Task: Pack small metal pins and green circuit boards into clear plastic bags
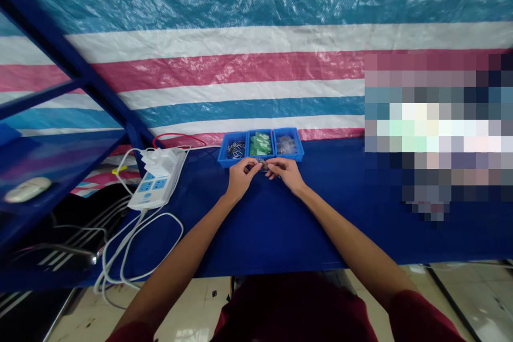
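My left hand (242, 173) and my right hand (286, 172) meet just in front of three small blue bins. Their fingertips are closed in a pinch on a small, greyish, partly shiny thing (263, 165), too small and too covered by fingers to name. Behind my left hand, the left bin (221, 156) contains dark and shiny metal pieces (236, 149). Green-and-white packets (260, 143) fill the middle bin. In the right bin (298, 150), behind my right hand, lie clear plastic bags (286, 145).
A white power strip (154, 184) with plugged-in adapters and looped white cables (132, 246) lies on the left of the blue table (256, 230). A blue metal frame (100, 93) rises there. Striped sheeting (240, 69) hangs behind; a pixelated area covers the right.
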`<action>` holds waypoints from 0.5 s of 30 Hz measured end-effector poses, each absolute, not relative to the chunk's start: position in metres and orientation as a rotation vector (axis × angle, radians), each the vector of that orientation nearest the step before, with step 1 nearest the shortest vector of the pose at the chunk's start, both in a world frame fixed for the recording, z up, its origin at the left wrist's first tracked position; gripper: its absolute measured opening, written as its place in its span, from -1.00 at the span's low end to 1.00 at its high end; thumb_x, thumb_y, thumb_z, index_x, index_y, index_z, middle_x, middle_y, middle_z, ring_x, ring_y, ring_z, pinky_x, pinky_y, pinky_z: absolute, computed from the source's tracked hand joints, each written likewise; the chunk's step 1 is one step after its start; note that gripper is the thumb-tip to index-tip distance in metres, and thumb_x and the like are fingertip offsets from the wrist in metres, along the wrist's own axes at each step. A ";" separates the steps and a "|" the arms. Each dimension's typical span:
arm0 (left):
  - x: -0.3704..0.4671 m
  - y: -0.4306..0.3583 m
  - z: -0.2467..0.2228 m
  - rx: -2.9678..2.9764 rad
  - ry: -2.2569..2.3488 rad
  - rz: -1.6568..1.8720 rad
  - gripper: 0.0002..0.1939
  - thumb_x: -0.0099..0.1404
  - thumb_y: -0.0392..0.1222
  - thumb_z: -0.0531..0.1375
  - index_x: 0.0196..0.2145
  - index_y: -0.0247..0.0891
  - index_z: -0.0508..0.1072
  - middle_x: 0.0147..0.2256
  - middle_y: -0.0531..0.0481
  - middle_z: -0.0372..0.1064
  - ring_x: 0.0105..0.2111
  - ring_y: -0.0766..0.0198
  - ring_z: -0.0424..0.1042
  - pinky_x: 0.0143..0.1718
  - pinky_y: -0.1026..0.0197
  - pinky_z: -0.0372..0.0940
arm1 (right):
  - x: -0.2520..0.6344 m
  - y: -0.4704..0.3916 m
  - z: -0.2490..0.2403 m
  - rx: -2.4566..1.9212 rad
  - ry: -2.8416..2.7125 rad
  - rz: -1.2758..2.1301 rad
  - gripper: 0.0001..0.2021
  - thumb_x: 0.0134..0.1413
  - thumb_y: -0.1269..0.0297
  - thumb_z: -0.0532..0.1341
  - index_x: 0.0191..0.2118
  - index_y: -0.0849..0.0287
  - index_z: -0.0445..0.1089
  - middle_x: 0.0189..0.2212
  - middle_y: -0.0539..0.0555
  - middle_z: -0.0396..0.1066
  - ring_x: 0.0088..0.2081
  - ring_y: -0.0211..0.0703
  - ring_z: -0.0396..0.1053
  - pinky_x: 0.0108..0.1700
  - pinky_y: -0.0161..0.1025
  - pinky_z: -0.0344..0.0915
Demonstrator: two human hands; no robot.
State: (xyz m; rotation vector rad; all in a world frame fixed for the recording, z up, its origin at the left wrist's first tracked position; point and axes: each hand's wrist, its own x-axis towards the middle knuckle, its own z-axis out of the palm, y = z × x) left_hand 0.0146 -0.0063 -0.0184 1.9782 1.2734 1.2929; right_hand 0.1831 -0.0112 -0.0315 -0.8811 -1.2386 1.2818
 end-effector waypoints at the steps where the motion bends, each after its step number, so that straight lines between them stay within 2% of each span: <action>1: 0.015 -0.006 -0.018 1.932 1.262 1.306 -0.76 0.23 -0.02 0.20 -0.39 -0.27 0.46 -0.41 0.01 0.46 -0.50 0.34 0.36 -0.44 0.30 0.25 | 0.183 -0.012 -0.031 -0.873 -1.239 1.281 -0.70 -0.14 0.11 0.34 -0.29 0.19 0.47 -0.47 0.02 0.47 -0.46 -0.21 0.46 -0.41 -0.25 0.42; 3: 0.015 -0.005 -0.019 1.855 1.222 1.326 -0.75 0.21 -0.01 0.21 -0.40 -0.28 0.45 -0.42 0.00 0.46 -0.45 0.30 0.40 -0.43 0.30 0.26 | 0.183 -0.013 -0.031 -0.874 -1.261 1.256 -0.70 -0.18 0.17 0.37 -0.26 0.17 0.47 -0.42 0.02 0.49 -0.44 -0.22 0.45 -0.37 -0.25 0.41; 6: 0.015 -0.004 -0.020 1.774 1.166 1.312 -0.75 0.18 -0.01 0.23 -0.37 -0.28 0.46 -0.40 -0.02 0.46 -0.40 0.27 0.43 -0.44 0.30 0.28 | 0.182 -0.014 -0.033 -0.924 -1.318 1.161 -0.78 -0.12 0.18 0.33 -0.32 0.19 0.46 -0.51 -0.01 0.44 -0.50 -0.25 0.40 -0.40 -0.26 0.37; 9: 0.016 -0.003 -0.021 1.725 1.114 1.255 -0.74 0.16 -0.01 0.25 -0.35 -0.28 0.48 -0.40 -0.02 0.45 -0.43 0.30 0.41 -0.50 0.32 0.26 | 0.183 -0.015 -0.033 -0.984 -1.400 1.070 -0.82 0.00 0.16 0.24 -0.39 0.19 0.43 -0.57 -0.03 0.38 -0.55 -0.27 0.34 -0.43 -0.28 0.32; 15: 0.016 -0.004 -0.018 1.673 1.050 1.151 -0.75 0.15 -0.02 0.24 -0.42 -0.30 0.45 -0.49 0.03 0.36 -0.57 0.39 0.26 -0.60 0.34 0.17 | 0.185 -0.019 -0.030 -1.073 -1.540 0.897 -0.82 0.06 0.18 0.18 -0.38 0.19 0.41 -0.55 -0.02 0.37 -0.54 -0.29 0.29 -0.45 -0.33 0.25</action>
